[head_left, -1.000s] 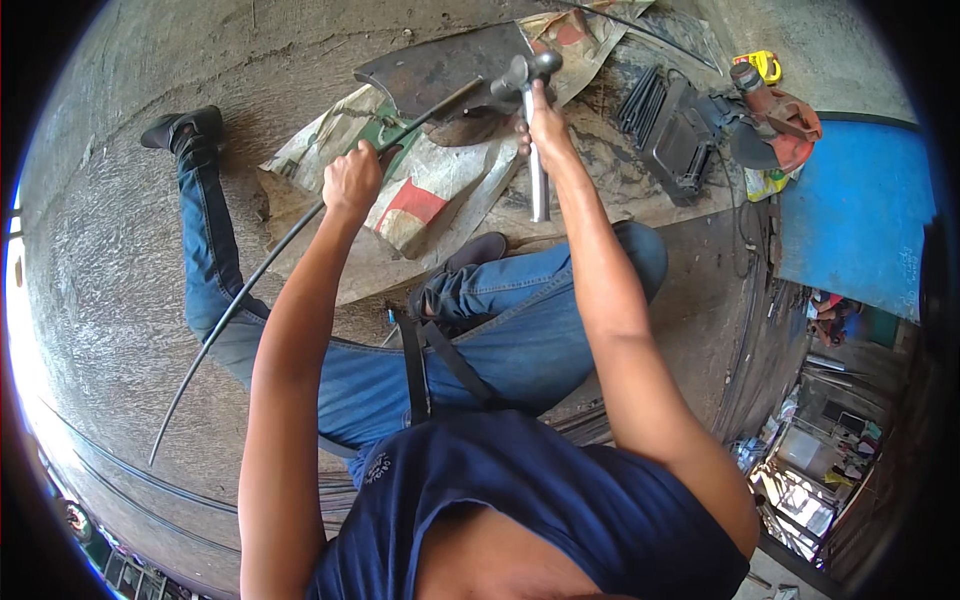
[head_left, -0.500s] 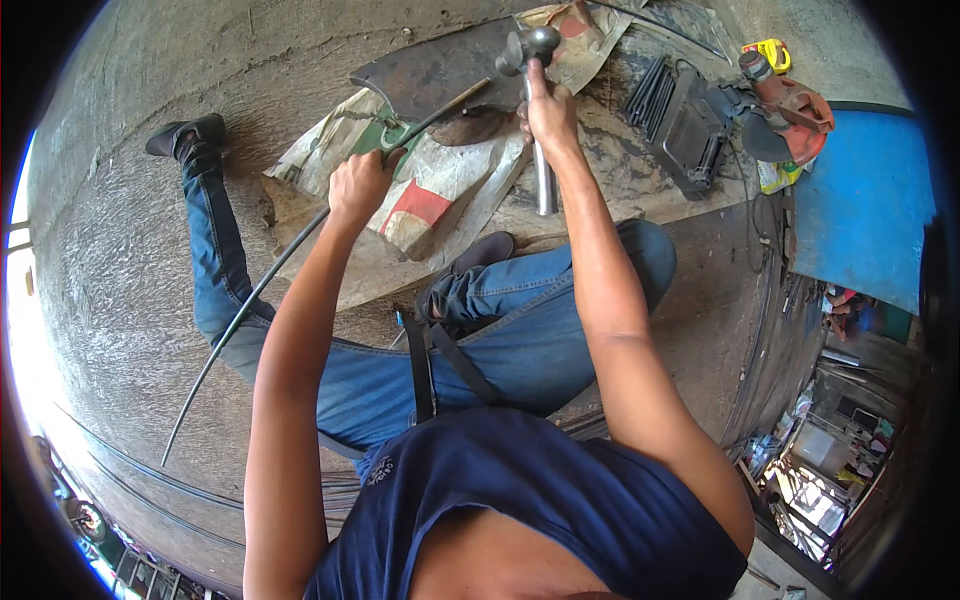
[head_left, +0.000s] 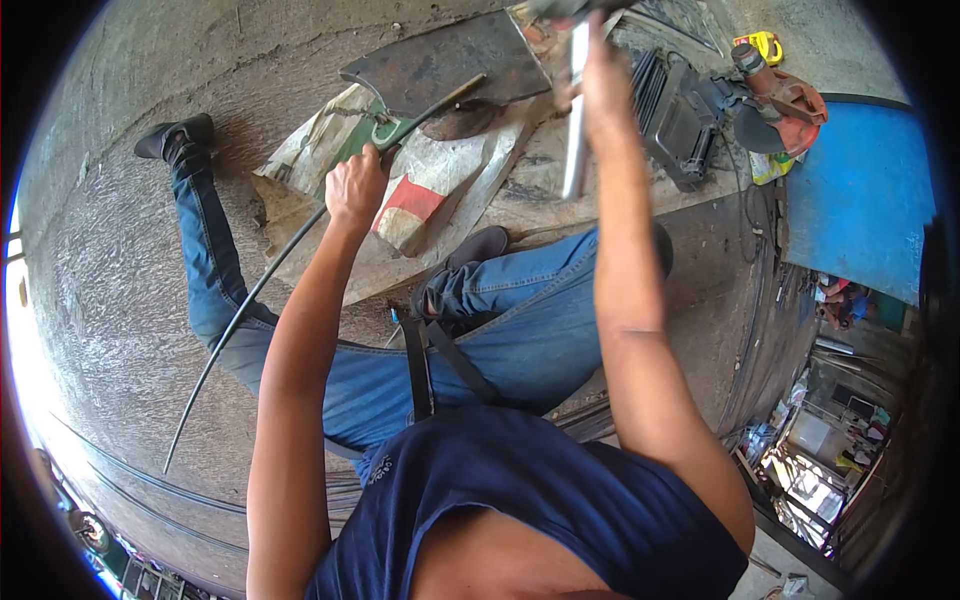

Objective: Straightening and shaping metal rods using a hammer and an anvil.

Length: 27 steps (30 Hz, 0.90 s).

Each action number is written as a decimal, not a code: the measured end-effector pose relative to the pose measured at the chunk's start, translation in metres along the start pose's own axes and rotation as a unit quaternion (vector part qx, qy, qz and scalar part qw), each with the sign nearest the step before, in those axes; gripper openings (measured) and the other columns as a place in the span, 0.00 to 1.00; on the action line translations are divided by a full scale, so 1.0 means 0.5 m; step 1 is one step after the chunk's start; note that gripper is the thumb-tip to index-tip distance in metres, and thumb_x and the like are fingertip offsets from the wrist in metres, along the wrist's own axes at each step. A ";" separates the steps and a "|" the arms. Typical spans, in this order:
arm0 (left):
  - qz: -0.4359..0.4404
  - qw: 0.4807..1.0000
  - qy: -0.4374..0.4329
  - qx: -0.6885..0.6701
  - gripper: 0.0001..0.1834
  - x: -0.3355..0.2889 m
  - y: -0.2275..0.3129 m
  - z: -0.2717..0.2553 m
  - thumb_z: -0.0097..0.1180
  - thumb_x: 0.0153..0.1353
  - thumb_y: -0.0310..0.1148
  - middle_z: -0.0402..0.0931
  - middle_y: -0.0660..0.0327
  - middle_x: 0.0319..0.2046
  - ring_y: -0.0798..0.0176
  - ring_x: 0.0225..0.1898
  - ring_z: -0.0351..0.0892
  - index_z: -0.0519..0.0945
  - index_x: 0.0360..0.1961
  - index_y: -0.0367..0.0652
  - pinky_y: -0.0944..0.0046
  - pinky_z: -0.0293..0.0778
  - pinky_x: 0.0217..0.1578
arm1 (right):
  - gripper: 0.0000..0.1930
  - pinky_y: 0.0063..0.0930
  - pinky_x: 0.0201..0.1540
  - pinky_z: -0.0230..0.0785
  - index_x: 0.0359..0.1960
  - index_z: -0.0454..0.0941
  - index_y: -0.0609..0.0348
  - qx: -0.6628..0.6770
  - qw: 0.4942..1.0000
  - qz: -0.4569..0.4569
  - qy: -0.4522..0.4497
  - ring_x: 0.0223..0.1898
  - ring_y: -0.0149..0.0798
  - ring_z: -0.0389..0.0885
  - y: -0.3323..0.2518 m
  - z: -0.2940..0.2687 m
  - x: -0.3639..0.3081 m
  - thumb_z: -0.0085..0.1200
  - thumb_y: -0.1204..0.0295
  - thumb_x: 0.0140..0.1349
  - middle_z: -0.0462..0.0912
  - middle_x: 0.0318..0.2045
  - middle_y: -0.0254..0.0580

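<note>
My left hand [head_left: 356, 188] is closed around a long dark metal rod [head_left: 268, 281]. The rod runs from the lower left, where it bends slightly, up to its far tip over a dark lump [head_left: 463, 121], maybe a metal block. A hammer [head_left: 577, 120] with a silvery handle is gripped in my right hand [head_left: 605, 88], raised to the right of the rod's tip. Its dark head is blurred at the top of the view. Beneath the rod lie a dark, rusty metal plate [head_left: 450, 66] and a crumpled printed sack [head_left: 425, 200].
A cut-off saw [head_left: 680, 125] with an orange motor housing stands at the right. Several dark rods [head_left: 648, 85] lie beside it. A blue sheet [head_left: 855, 195] is farther right. My outstretched leg [head_left: 207, 225] crosses the left floor, and more long rods [head_left: 140, 480] lie lower left.
My right hand has swung the hammer up and to the right, away from the rod's tip. My left hand keeps its grip, and the rod has hardly moved.
</note>
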<state>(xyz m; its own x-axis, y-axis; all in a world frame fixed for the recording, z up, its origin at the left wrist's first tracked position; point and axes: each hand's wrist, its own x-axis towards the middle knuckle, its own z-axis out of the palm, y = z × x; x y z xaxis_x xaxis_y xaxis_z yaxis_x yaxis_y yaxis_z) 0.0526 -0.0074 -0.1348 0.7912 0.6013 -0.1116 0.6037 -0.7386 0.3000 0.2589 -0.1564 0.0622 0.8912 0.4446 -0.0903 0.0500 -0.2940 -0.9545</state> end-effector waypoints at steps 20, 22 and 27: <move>0.016 0.998 0.063 0.010 0.28 -0.002 -0.002 0.002 0.40 0.70 0.56 0.81 0.46 0.26 0.42 0.31 0.83 0.75 0.32 0.39 0.46 0.76 0.31 | 0.28 0.26 0.11 0.59 0.26 0.66 0.55 0.025 0.982 0.187 0.028 0.10 0.28 0.64 0.232 0.043 0.010 0.42 0.40 0.68 0.67 0.14 0.32; 0.003 0.999 0.034 -0.014 0.30 0.001 0.003 -0.008 0.41 0.69 0.58 0.81 0.45 0.25 0.41 0.30 0.83 0.76 0.31 0.38 0.46 0.76 0.31 | 0.27 0.24 0.11 0.57 0.27 0.64 0.55 0.078 0.976 0.205 0.019 0.10 0.27 0.63 0.221 0.044 0.001 0.42 0.42 0.68 0.66 0.14 0.31; 0.023 0.998 0.051 -0.020 0.32 0.007 -0.007 -0.009 0.42 0.68 0.59 0.80 0.44 0.24 0.40 0.29 0.82 0.79 0.27 0.38 0.46 0.77 0.31 | 0.26 0.24 0.11 0.58 0.29 0.66 0.57 0.023 0.988 0.148 0.039 0.10 0.27 0.64 0.201 0.063 0.012 0.43 0.44 0.69 0.66 0.14 0.30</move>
<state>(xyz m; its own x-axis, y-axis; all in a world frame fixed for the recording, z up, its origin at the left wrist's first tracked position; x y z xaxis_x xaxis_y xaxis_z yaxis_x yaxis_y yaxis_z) 0.0528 -0.0011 -0.1321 0.8027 0.5963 -0.0002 0.5610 -0.7550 0.3395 0.2549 -0.1566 -0.0431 0.8957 0.2778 -0.3472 -0.2374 -0.3615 -0.9016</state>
